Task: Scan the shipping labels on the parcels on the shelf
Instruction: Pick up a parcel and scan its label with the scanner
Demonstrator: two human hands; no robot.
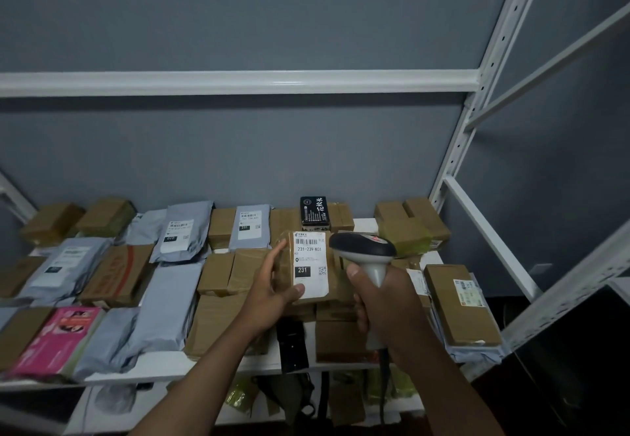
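the left hand (276, 285) has its fingers (278, 251) up the parcel's left edge and its thumb curled onto the lower front, tilting the parcel (306, 266) up at centre frame so its label (310, 258) faces the camera, while the right hand (381, 302) wraps tight round the grip of the scanner (363, 249), whose head sits just right of the label. the parcel is a small taped cardboard box, probably light and stiff with slick tape, so the edges are the place to hold, off the barcode. around it, more boxes and soft grey mailers (184, 231) crowd the shelf (366, 224) across the lower frame.
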